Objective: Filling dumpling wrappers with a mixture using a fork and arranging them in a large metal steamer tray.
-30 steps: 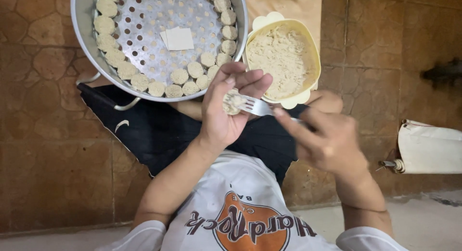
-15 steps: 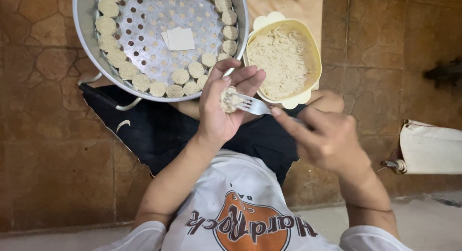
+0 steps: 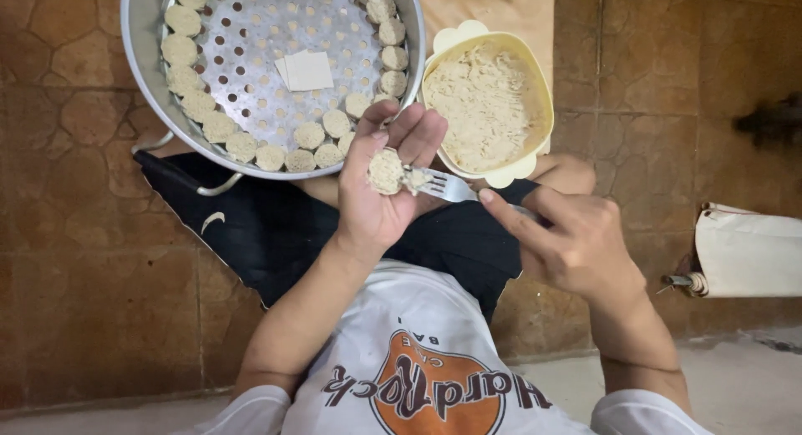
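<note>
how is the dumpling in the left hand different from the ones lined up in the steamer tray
The small round pale dumpling sits cupped in the left hand, while the row of pale round dumplings lies flat along the rim of the perforated metal steamer tray. The held one is touched by the metal fork in the right hand, with loose filling at its edge; the tray ones are untouched. They share size, shape and colour.
</note>
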